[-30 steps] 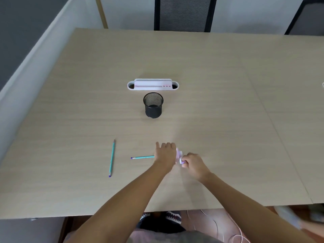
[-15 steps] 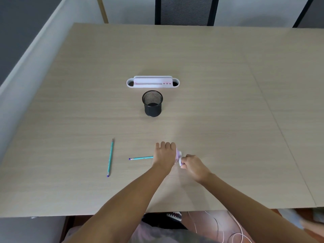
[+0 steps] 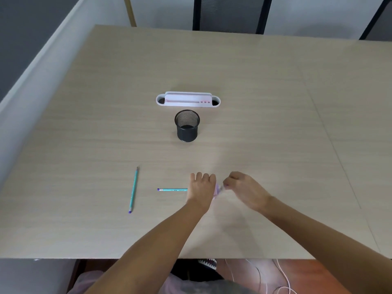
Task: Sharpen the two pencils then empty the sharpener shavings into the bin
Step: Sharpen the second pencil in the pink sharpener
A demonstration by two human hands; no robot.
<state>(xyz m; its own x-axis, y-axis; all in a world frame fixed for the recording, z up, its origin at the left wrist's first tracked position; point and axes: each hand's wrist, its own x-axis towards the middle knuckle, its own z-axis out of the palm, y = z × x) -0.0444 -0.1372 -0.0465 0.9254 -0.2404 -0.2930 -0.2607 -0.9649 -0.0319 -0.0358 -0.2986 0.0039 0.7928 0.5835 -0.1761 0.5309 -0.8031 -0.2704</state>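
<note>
On the wooden table (image 3: pixel 254 102), well before the black mesh bin (image 3: pixel 187 126), the left hand (image 3: pixel 202 188) is closed around the teal pencil (image 3: pixel 172 189). The right hand (image 3: pixel 244 188) pinches the blurred pink sharpener (image 3: pixel 218 190); the second pencil (image 3: pixel 133 189) lies apart at left. To sharpen well, the person should probably keep the pencil straight in the hole and turn with light, even pressure.

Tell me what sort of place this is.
Probably an office or meeting room: a large wooden table, mesh-backed chairs behind it, and a white desk organizer by a mesh pencil cup.
</note>
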